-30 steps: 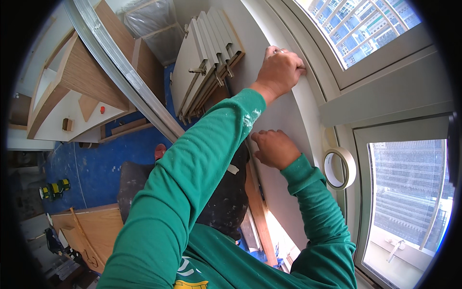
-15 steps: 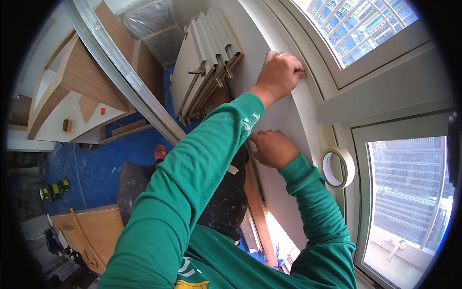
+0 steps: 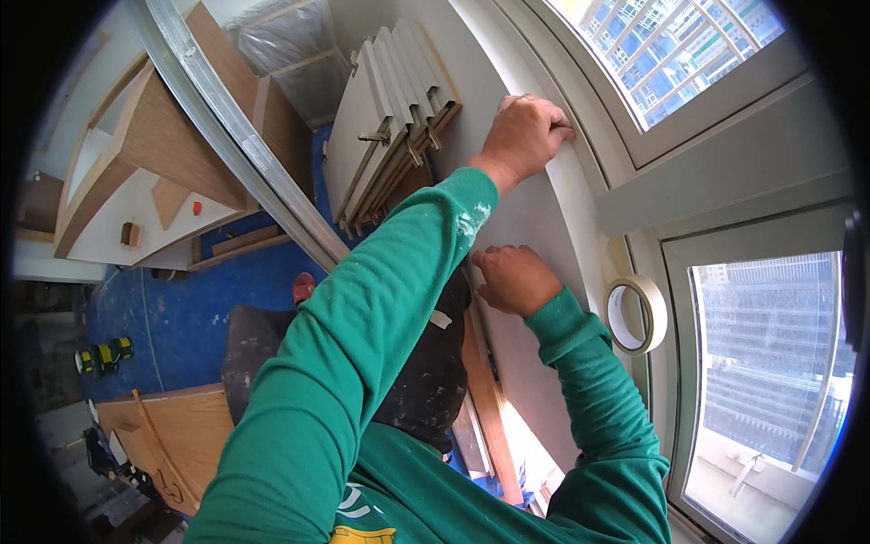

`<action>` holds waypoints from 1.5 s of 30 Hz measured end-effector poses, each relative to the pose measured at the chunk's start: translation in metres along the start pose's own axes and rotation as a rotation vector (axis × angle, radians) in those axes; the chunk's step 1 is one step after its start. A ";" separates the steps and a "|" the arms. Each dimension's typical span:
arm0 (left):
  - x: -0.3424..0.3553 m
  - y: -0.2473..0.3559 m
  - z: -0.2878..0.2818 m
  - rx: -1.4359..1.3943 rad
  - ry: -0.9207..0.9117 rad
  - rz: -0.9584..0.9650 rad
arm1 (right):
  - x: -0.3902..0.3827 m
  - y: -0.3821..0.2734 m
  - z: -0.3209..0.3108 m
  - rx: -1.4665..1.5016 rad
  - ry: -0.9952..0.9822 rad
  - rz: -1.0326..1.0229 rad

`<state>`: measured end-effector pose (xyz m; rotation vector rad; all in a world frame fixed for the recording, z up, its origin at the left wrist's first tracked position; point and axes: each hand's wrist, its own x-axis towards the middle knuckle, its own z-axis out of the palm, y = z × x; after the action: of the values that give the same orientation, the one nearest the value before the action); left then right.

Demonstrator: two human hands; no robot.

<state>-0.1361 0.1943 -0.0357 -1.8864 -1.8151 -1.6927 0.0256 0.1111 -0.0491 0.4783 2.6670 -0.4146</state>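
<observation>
1. The pale window ledge (image 3: 536, 218) runs far to near beneath your hands.
2. White panels (image 3: 362, 127) stand stacked left of its far part.
3. Your left hand (image 3: 526, 138) curls far right, your right hand (image 3: 519, 281) nearer, at its left edge; you cannot tell what either grip holds.
4. The tape roll (image 3: 657, 313) sits right of your right hand.

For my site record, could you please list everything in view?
Ledge: one, pale, centre
Windows: two, grey frames, right
Tape roll: one, cream, by lower window
Panels: several, pale, upper centre
Rail: one, silver, upper left
Plastic sheet: one, translucent, top
Cabinetry: several pieces, brown/white, left
Floor covering: one, blue, left
Device: one, yellow/black, far left
Wooden board: one, tan, lower left
Shoe: one visible, red, left of centre
Trousers: one pair, dark, lower centre
Sleeves: two, green, lower half
Left hand: one, bare, window side of ledge
Right hand: one, bare, near edge of ledge
</observation>
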 end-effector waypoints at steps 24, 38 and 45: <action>-0.737 0.207 -0.718 1.025 1.540 -1.595 | -0.022 0.012 0.005 -0.051 -0.080 -0.017; -0.633 0.110 -0.581 0.645 -0.168 -1.212 | -0.007 0.021 0.008 -0.025 -0.042 -0.074; -0.456 0.123 -0.422 1.232 -0.796 -1.101 | 0.000 0.030 0.014 -0.026 -0.023 -0.127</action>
<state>-0.1976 -0.4334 -0.0924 -0.9295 -3.2103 0.6275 0.0415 0.1327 -0.0677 0.2959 2.6859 -0.4184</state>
